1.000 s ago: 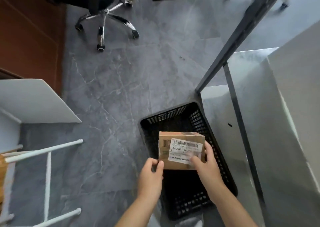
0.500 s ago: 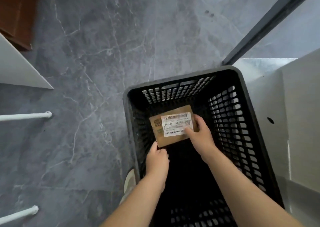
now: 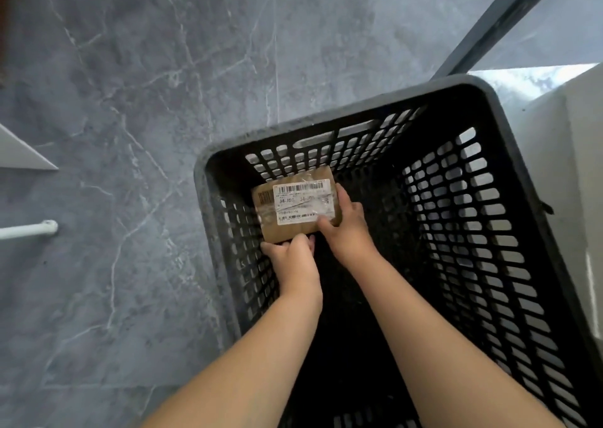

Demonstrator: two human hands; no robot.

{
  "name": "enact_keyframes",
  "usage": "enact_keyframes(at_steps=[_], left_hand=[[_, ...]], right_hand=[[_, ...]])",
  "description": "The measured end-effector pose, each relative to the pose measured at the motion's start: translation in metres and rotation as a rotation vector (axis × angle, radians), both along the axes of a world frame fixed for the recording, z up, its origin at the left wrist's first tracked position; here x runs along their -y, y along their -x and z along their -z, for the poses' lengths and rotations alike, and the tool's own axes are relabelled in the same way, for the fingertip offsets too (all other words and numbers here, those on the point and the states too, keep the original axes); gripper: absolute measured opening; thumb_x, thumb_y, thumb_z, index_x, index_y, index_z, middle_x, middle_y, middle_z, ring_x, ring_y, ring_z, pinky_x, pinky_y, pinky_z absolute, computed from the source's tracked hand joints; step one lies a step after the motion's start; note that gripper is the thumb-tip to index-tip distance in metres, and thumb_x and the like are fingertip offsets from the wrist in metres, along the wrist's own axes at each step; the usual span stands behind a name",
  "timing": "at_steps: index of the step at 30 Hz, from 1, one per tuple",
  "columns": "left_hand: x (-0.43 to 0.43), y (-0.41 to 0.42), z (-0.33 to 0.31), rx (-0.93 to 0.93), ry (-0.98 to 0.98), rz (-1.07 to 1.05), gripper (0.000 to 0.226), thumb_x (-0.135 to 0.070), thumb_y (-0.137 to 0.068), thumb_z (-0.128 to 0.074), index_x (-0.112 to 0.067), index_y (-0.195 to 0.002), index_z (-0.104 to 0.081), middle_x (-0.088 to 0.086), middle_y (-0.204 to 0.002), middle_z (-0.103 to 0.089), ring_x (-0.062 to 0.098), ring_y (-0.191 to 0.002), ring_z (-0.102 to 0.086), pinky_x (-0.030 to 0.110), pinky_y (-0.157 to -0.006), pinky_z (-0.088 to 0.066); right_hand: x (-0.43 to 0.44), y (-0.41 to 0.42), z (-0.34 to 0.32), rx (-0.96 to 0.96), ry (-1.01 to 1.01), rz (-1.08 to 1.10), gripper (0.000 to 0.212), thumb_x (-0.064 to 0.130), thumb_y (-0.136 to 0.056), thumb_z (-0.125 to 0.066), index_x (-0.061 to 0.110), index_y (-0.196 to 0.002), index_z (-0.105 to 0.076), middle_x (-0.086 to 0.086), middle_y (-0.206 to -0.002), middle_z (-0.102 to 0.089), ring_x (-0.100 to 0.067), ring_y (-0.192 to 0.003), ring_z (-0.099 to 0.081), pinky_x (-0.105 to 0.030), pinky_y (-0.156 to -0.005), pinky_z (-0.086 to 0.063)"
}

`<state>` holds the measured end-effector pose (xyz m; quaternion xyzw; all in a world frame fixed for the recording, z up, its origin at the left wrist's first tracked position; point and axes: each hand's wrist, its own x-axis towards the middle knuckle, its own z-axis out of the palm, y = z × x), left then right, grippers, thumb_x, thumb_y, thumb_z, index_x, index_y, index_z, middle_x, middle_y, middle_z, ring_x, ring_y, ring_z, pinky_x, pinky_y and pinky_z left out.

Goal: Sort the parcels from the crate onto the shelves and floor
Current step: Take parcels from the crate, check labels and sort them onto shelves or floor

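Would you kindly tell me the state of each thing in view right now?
parcel: label up, inside the crate, held by both hands.
crate: upright on the floor, top open.
left hand: grips the parcel's near edge.
right hand: grips the parcel's right corner.

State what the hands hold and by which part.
One cardboard parcel: the left hand grips its near edge; the right hand pinches its near right corner, thumb on the label.
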<state>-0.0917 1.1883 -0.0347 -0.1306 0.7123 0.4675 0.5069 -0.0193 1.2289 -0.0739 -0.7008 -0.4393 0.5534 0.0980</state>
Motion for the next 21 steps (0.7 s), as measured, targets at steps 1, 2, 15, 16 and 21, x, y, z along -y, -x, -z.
enact_keyframes(at_steps=[1,2,15,16,21], left_hand=[[0.001,-0.002,-0.005,0.039,-0.011,-0.053,0.059,0.012,-0.085,-0.039,-0.007,-0.141,-0.03,0.014,-0.132,-0.052,0.026,-0.118,-0.059,0.028,-0.094,-0.051],[0.001,-0.003,-0.012,0.069,-0.003,-0.099,0.057,0.012,-0.085,-0.038,0.001,-0.141,-0.031,0.024,-0.14,-0.047,0.028,-0.12,-0.058,0.024,-0.087,-0.052],[-0.025,0.015,-0.197,-0.234,-0.139,1.051,0.052,-0.022,-0.103,-0.041,-0.026,-0.153,-0.028,-0.009,-0.155,-0.033,0.004,-0.142,-0.03,0.021,-0.116,-0.021],[-0.034,0.022,-0.223,-0.274,-0.17,1.117,0.052,-0.023,-0.103,-0.041,-0.026,-0.153,-0.028,-0.009,-0.155,-0.033,0.004,-0.142,-0.031,0.017,-0.113,-0.021],[-0.078,0.068,-0.393,-0.579,-0.284,1.39,0.055,-0.028,-0.104,-0.04,-0.024,-0.155,-0.022,-0.004,-0.16,-0.027,0.008,-0.146,-0.026,0.007,-0.101,-0.013]], right_hand=[[0.0,-0.001,0.0,0.002,0.048,-0.049,0.079,0.024,-0.095,-0.057,0.029,-0.157,-0.008,-0.005,-0.145,-0.033,-0.02,-0.128,-0.044,-0.027,-0.1,-0.035],[0.001,-0.002,-0.002,0.002,0.103,-0.088,0.086,0.029,-0.096,-0.057,0.027,-0.157,0.003,-0.005,-0.151,-0.032,-0.022,-0.133,-0.042,-0.031,-0.105,-0.035],[0.012,-0.005,-0.204,0.174,0.02,0.126,0.072,0.023,-0.1,-0.048,0.01,-0.157,-0.005,-0.011,-0.163,-0.014,-0.023,-0.148,-0.021,-0.033,-0.117,-0.022],[0.006,-0.006,-0.233,0.195,-0.01,0.154,0.069,0.022,-0.1,-0.047,0.009,-0.157,-0.01,-0.012,-0.162,-0.018,-0.023,-0.147,-0.023,-0.032,-0.117,-0.022],[-0.032,0.004,-0.42,0.204,-0.142,0.212,0.063,0.021,-0.1,-0.047,0.007,-0.155,-0.018,-0.012,-0.158,-0.026,-0.022,-0.146,-0.027,-0.028,-0.115,-0.022]])
